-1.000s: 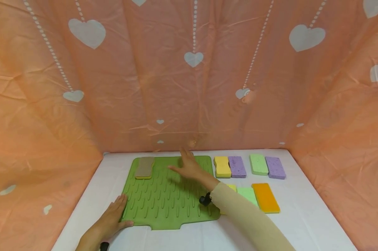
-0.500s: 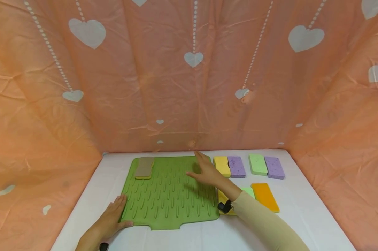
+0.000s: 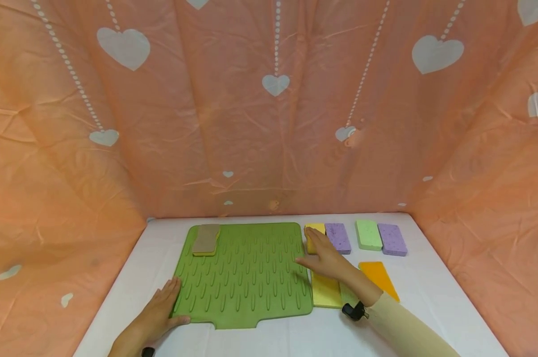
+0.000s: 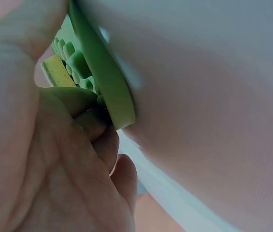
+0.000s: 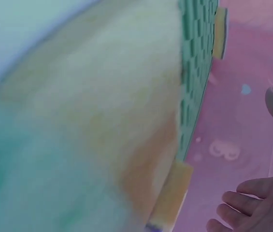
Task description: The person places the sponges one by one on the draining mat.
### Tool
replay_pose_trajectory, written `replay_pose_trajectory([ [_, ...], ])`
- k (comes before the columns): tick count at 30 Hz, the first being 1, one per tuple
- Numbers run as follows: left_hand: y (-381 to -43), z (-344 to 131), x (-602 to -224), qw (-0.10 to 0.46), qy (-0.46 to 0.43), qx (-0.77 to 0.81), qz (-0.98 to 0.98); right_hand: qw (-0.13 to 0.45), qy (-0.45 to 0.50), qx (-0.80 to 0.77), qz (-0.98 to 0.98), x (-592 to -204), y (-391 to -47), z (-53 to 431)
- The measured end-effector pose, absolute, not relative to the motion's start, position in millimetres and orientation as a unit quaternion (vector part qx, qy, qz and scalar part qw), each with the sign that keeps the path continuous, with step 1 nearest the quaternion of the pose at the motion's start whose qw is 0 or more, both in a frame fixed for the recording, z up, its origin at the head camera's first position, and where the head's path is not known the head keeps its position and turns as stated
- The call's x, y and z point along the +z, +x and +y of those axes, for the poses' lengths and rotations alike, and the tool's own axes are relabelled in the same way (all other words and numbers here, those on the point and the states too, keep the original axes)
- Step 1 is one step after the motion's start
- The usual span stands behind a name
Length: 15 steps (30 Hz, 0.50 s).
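Observation:
A green ridged mat [image 3: 246,282] lies on the white tabletop, a sponge [image 3: 206,240] with a grey-brown top and yellow underside at its back left corner. My left hand [image 3: 159,307] rests at the mat's left edge, fingers stretched along it. The left wrist view shows those fingers right against the mat's rim [image 4: 105,82]. Beyond the mat's right edge my right hand [image 3: 327,258] hovers with fingers extended and thumb apart, holding nothing. Its fingertips overlap a waisted yellow sponge [image 3: 311,247]; below it are another yellow sponge [image 3: 326,292] and a partly hidden light green one [image 3: 348,296].
A purple sponge [image 3: 338,238] lies beside the back yellow one. Further right sit a light green sponge [image 3: 369,235] and a second purple one [image 3: 392,240]. An orange sponge [image 3: 379,278] lies in the front row. Orange heart-print cloth [image 3: 273,148] encloses the table on three sides.
My right hand has moved right and toward me, from above the mat to over the yellow sponges, its fingers still spread. The left hand and the sponge on the mat have stayed put.

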<state>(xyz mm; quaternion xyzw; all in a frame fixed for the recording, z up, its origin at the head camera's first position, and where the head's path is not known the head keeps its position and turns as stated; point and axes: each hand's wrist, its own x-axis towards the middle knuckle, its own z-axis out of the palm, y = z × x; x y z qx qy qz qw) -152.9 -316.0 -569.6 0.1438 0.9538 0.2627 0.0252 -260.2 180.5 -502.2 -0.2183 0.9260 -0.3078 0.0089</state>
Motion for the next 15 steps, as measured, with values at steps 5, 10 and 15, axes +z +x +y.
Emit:
replay_pose_trajectory([
  [5,-152.6,-317.5,-569.7,0.022,0.142,0.267,0.953,0.015,-0.19,-0.304,0.933,-506.2,-250.3,203.2],
  [10,-152.9,-317.4,-569.1,0.024,0.141,0.267,0.953,-0.012,-0.2,-0.302,0.932,-507.8,-243.8,229.4],
  [15,-152.6,-316.4,-567.9,0.035,0.135,0.27,0.953,-0.014,-0.193,-0.288,0.938,-509.8,-235.5,256.5],
])
